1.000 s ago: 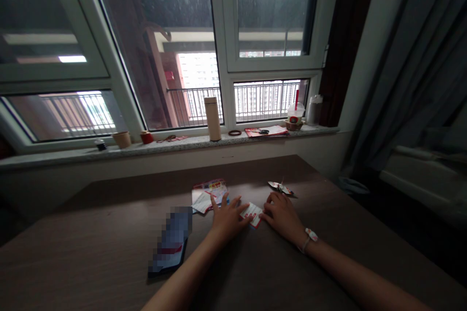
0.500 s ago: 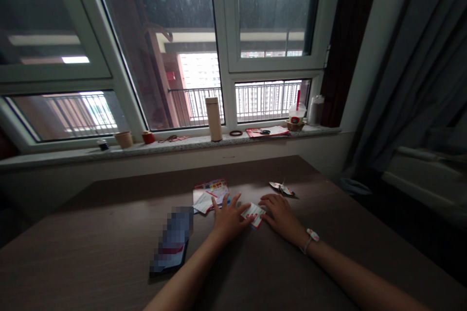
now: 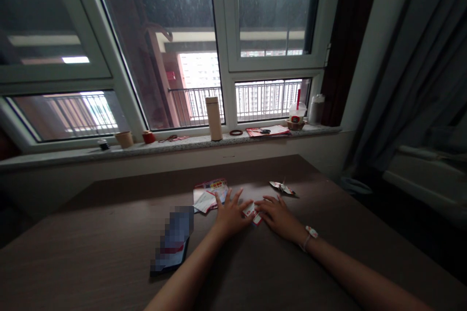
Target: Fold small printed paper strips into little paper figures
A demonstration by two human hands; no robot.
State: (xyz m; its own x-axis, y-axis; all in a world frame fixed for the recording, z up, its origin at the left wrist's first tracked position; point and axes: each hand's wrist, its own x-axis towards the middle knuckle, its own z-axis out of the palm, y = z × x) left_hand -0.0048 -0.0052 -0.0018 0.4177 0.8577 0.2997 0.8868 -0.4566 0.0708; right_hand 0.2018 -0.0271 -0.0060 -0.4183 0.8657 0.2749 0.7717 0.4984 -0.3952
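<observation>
A small folded piece of printed paper (image 3: pixel 257 218), white with red edging, lies on the table between my hands. My left hand (image 3: pixel 233 211) has its fingers spread, with the thumb and nearest fingers over the paper's left side. From the right, my right hand (image 3: pixel 279 216) rests its fingertips on the paper, fingers stretched out and fairly flat. The two hands cover part of the paper. Just past the left fingertips are loose printed sheets (image 3: pixel 204 200). Beyond my right hand sits a folded paper crane (image 3: pixel 282 187).
A phone (image 3: pixel 175 243) lies left of my left forearm on the brown table (image 3: pixel 91 233). On the windowsill (image 3: pixel 189 142) stand a tan bottle (image 3: pixel 214 119), a paper cup (image 3: pixel 124 139), a drink cup with a red straw (image 3: pixel 296 112), and scissors (image 3: pixel 265 131) on red-edged papers.
My right hand has slid slightly left over the paper, and less of it shows. The left hand has shifted a little right. The loose sheets, phone and crane stay put.
</observation>
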